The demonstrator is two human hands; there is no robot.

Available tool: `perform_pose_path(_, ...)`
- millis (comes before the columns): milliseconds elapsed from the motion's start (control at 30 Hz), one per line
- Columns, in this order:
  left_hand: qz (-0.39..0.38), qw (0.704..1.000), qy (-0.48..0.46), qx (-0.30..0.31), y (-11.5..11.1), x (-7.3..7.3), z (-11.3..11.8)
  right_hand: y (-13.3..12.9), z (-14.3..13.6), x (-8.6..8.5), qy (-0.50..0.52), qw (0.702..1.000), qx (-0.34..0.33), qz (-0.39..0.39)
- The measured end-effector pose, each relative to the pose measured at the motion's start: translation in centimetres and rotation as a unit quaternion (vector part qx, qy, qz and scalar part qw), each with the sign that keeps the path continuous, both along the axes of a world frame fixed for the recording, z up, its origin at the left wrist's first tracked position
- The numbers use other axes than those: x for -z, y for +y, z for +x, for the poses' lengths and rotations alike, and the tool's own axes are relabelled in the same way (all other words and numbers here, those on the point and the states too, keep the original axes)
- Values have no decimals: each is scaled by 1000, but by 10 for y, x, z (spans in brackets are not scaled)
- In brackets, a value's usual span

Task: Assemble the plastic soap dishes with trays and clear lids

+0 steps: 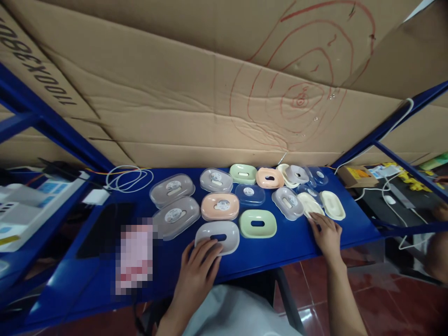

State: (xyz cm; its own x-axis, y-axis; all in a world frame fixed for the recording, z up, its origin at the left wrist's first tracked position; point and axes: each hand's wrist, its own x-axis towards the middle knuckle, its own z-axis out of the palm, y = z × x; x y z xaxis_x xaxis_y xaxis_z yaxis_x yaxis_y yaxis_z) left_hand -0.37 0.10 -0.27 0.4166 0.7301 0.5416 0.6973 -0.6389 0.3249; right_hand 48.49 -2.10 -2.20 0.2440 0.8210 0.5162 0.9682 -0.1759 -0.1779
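My left hand (200, 263) is closed on the near rim of a light grey soap dish (229, 233) with an oval slot, which rests on the blue table. Its fingertips reach over the dish's inside. Farther right, my right hand (326, 233) has its curled fingers at the front edge of a cream soap dish (308, 204), partly hiding it. Beside that stands another cream dish (332, 205). Between my hands lies a green dish (258, 224). A peach dish under a clear lid (220, 206) sits behind the grey one.
Several lidded grey dishes (177, 217) lie at left, with loose clear lids (250, 193) and more dishes behind. A coiled white cable (129, 179) and a dark flat panel (105, 231) are farther left. Cardboard (175, 107) walls the back; blue frame bars (413, 182) flank the table.
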Motion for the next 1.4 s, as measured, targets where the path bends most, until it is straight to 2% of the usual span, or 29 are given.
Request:
perform_pose_path(67,7,1000,-6,0,-1,0,0,3,6,-6,71,997,-16,16)
perform_pose_path(167,10,1000,-17,-4,-3,-1,0,9,9,-16,148,987,1,58)
perform_pose_path(233,7,1000,-25,-7,-5,-1,-1,11,1,-22,170,982,11,80)
perform_pose_path(300,8,999,-35,-9,-8,0,-3,10,-14,-30,196,975,-10,104)
perform_pose_path(400,11,998,-57,-18,-13,0,-10,1,-55,-43,197,968,-75,136)
perform_pose_path(500,29,993,-102,-50,-17,-3,-18,-14,-114,-52,138,964,-204,95)
perform_pose_path(567,42,987,-135,-80,-19,-6,-23,-21,-158,-52,90,941,-324,21)
perform_pose_path(633,41,985,-139,-91,-20,-10,-25,-23,-197,-48,61,906,-417,-41)
perform_pose_path(733,28,994,-86,-63,-21,-12,-24,-16,-233,-39,56,876,-474,-67)
perform_pose_path(833,17,998,-41,-37,-23,-10,-18,-9,-239,-30,92,878,-464,-67)
perform_pose_path(967,13,999,-34,-20,-22,-10,-8,-12,-231,-19,135,899,-416,-28)
perform_pose_path(1067,1,999,-31,25,-15,-14,0,-19,-229,-15,93,912,-399,-9)
perform_pose_path(1200,-41,994,3,104,-7,-14,6,-21,-232,-17,26,905,-422,-44)
perform_pose_path(1400,-48,992,35,112,-9,1,-1,-19,-245,-20,16,894,-441,-72)
